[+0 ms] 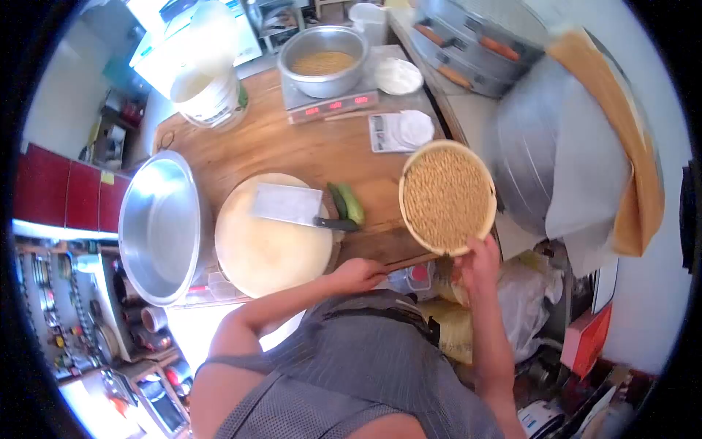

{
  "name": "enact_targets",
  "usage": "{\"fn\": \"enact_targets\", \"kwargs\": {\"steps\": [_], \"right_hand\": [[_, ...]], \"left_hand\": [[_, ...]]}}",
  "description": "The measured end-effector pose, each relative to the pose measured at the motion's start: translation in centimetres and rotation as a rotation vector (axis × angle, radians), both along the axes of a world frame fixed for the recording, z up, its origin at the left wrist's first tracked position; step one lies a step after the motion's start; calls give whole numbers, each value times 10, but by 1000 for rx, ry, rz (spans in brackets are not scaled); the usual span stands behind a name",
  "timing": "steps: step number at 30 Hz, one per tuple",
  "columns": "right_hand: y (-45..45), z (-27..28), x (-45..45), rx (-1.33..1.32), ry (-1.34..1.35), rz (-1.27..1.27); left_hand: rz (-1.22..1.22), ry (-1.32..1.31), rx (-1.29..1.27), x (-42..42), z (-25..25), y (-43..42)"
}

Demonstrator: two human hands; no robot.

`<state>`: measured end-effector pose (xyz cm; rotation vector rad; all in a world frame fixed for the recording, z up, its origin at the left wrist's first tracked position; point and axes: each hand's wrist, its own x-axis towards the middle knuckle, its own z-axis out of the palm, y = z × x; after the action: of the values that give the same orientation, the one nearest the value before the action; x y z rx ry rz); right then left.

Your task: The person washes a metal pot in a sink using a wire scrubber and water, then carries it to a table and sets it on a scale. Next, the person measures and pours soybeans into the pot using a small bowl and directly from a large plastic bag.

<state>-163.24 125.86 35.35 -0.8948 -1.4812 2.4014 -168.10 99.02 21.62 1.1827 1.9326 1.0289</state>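
Note:
My right hand point(479, 265) grips the near rim of a round, pale basin point(407, 219) full of tan beans point(447, 196), which look like soybeans. The basin is at the table's right edge. My left hand point(358, 276) is closed at the front edge of the wooden table point(248, 150), its fingers curled against the wood. Just beyond it lies a round chopping board point(274, 252) with a cleaver point(289, 203) flat on top, its black handle pointing right. Two green cucumbers point(349, 203) lie beside the board, partly behind that handle.
A large metal basin point(159, 234) tilts at the left. Farther back are a white bucket point(212, 102) and a metal pot point(323, 84) on a scale with red digits point(335, 107). A small white kitchen scale point(401, 132) sits behind the beans. Large metal steamers point(526, 139) stand at right.

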Motion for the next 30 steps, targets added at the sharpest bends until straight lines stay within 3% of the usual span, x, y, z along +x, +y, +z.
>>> {"fn": "enact_targets", "kwargs": {"steps": [2,3,5,9,11,21,27,30], "right_hand": [[-12,-1,-76,64,14,78],[-22,2,-110,107,20,86],[-40,13,-173,157,38,104],[-61,5,-310,144,138,251],[-75,8,-368,173,130,300],[-96,-22,-511,555,49,313],[-96,-45,-544,726,7,314],[-99,-43,-547,712,17,280]], "left_hand": [[266,22,132,-15,-10,-42],[286,29,144,-19,-8,-60],[519,-235,1,-25,14,-92],[646,-338,10,-54,8,-125],[696,-373,177,-61,-6,-136],[657,-517,327,-78,-21,-130],[595,-401,346,-89,-30,-130],[524,-204,368,-98,-31,-129]]}}
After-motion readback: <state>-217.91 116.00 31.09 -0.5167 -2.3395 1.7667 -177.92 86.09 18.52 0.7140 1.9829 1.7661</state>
